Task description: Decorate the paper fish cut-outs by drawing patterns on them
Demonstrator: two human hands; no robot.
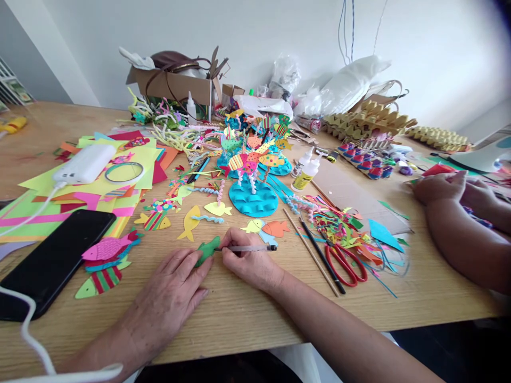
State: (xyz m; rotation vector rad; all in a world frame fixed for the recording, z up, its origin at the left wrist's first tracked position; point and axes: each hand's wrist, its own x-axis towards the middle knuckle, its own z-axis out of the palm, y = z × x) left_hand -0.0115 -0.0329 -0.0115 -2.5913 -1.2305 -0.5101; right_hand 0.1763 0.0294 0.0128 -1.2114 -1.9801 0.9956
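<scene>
My right hand (249,261) is closed in a writing grip round a pen (251,248) with a clear barrel and dark end cap. The pen's tip meets the edge of a small green paper fish (207,250). My left hand (178,279) holds that fish against the table, fingers along its left side and thumb below. Beyond the hands lie a yellow-orange paper fish (191,223), a pale yellow fish (217,209) with a curled pipe cleaner, and an orange fish (275,229). A blue scalloped base (253,198) carries decorated paper fish on curled stems.
Left are a black phone (56,260), coloured paper sheets (136,194) and a white power bank (85,164) with its cable. Red-handled scissors (347,266), a wooden stick (311,252), paper scraps and glue bottles (306,173) lie to the right. Another person's arms (455,229) rest at far right.
</scene>
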